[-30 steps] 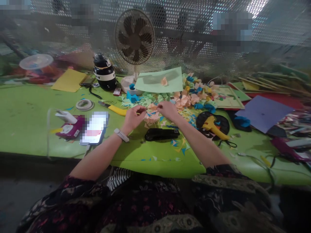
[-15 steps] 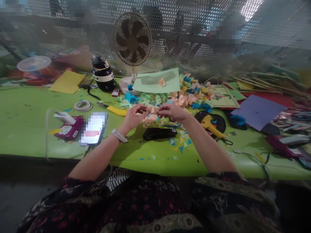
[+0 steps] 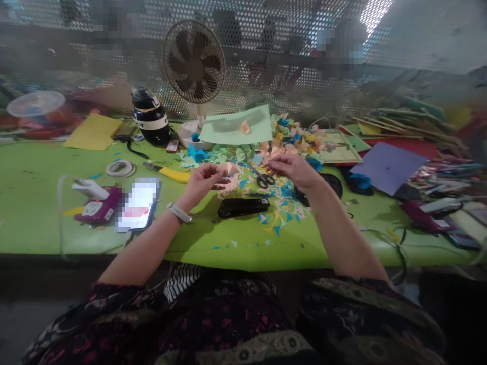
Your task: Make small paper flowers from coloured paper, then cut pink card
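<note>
Paper in peach (image 3: 229,169) sits at the fingertips of your left hand (image 3: 203,183), pinched between thumb and fingers over some peach scraps (image 3: 227,189) on the green table (image 3: 34,203). Your right hand (image 3: 299,170) is apart from it, its thumb and fingers drawn narrow near a small blue paper square (image 3: 257,158); whether they grip anything, I cannot tell. Between your hands lies a pair of dark-handled scissors (image 3: 266,181), and a black stapler (image 3: 243,207) rests closer to your body. Your yellow-handled cutter (image 3: 175,174) lies just left of your left hand, with a lit phone (image 3: 137,204) farther left. Beyond your hands, a pale green sheet (image 3: 226,133) bears a folded peach piece (image 3: 244,127), beside a heap of folded paper pieces (image 3: 294,139).
</note>
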Tool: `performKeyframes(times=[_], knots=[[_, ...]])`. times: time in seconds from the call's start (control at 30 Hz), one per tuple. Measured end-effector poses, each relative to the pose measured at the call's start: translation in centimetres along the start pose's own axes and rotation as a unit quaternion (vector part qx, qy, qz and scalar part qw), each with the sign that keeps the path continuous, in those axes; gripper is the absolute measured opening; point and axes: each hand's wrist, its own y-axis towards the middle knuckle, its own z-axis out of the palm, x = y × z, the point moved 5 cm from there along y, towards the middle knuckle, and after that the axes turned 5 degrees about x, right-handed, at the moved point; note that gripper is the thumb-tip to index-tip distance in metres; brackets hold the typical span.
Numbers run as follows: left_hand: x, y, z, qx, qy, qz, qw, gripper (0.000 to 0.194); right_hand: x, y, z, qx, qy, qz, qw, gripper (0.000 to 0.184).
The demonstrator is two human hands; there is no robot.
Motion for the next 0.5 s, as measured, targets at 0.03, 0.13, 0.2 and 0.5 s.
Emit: performKeyframes(times=[0.03, 0.13, 0.2, 0.5], knots=[[0.0, 0.0, -0.1, -0.007, 0.0, 0.003, 1.0, 0.042, 0.1, -0.5, -1.4, -0.029, -0.026, -0.01, 0.999, 0.027], [0.1, 0.1, -0.3, -0.023, 0.006, 0.005, 1.0, 0.037, 0.1, -1.8, -4.4, -0.095, -0.12, -0.024, 0.988, 0.019], [0.3, 0.2, -0.4, -0.029, 0.006, 0.002, 1.0, 0.036, 0.1, -2.5, -5.6, -0.125, -0.207, -0.023, 0.97, 0.015], [0.3, 0.2, -0.7, -0.047, 0.009, 0.007, 0.999, 0.036, -3.2, -7.2, -10.6, -0.11, -0.536, 0.148, 0.824, 0.033]])
